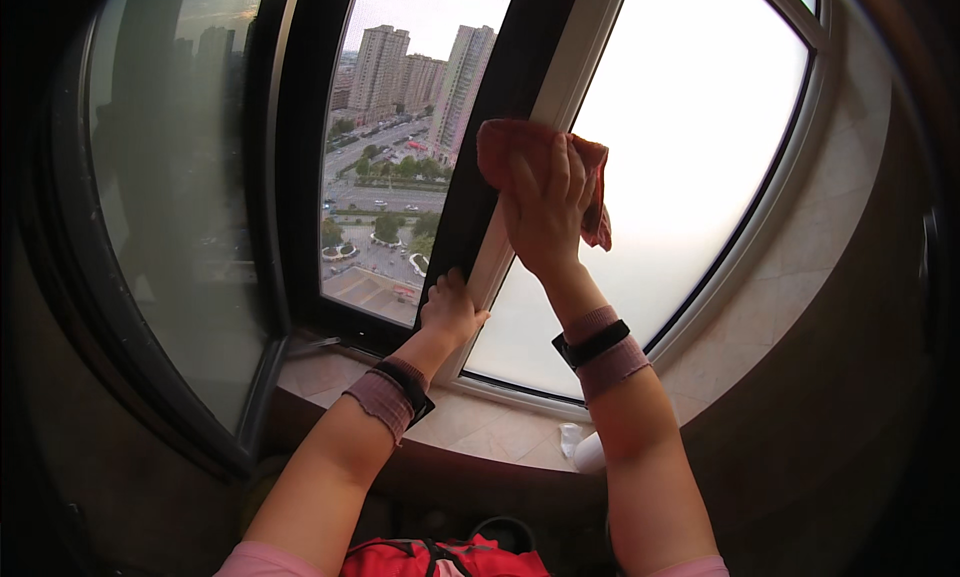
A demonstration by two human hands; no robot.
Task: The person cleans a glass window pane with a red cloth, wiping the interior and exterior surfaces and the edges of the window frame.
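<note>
Wiping step: right hand [545, 212] presses red cloth [520, 147] flat on white window frame [570, 77], left hand [452, 307] grips frame edge; next stroke needs steady downward pressure.

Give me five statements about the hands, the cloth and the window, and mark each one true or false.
1. The right hand presses a reddish cloth against the white window frame. True.
2. The left hand holds a spray bottle. False: it grips the frame's edge, lower down.
3. The pane right of the frame is frosted. True.
4. Both wrists are bare. False: each wears a pinkish band with a black strap.
5. The cloth lies on the stone sill. False: it is held up on the frame.
</note>
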